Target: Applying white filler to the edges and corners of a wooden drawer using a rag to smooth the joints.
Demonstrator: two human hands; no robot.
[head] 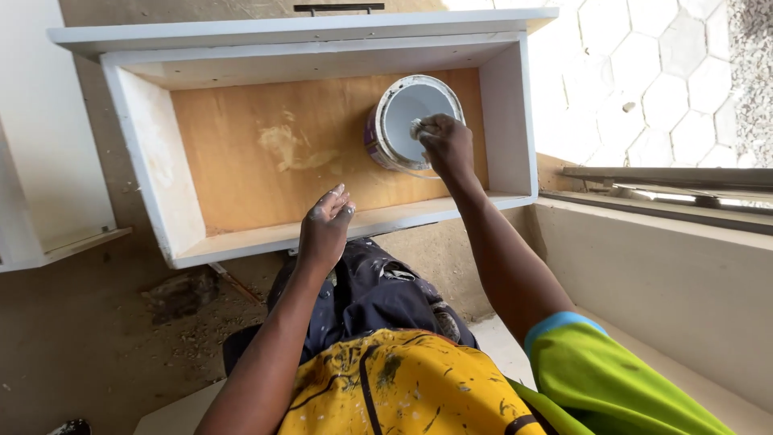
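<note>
- Reaching with our right hand [447,145] over the rim of the can [411,121], we grip a small pale wad, a rag or sponge [417,127], with the fingers clenched round it.
- The can stands tilted toward us on the bare wooden bottom of the drawer [145,153], in the far right corner, close to the right wall.
- Its inside is coated in pale grey-blue paint; its outer wall shows purple.
- Our left hand [324,229] hangs just above the drawer's near rail, holding nothing, the fingers [336,193] loosely curled and smeared with white paint.
- The drawer is painted white on its walls and rails; a pale smudge [286,149] marks the brown bottom near its middle, well apart from the can.
- A black handle [338,8] shows past the drawer's far front panel.
- Our lap lies below the drawer, in dark paint-spotted trousers [362,290] and a yellow, paint-flecked shirt [403,387]; the right sleeve [596,370] is green with a blue edge.
- A white cabinet piece [40,161] stands at the left on the dusty floor [97,338].
- A pale ledge [660,266] runs along the right, with hexagon paving [652,80] beyond it.
</note>
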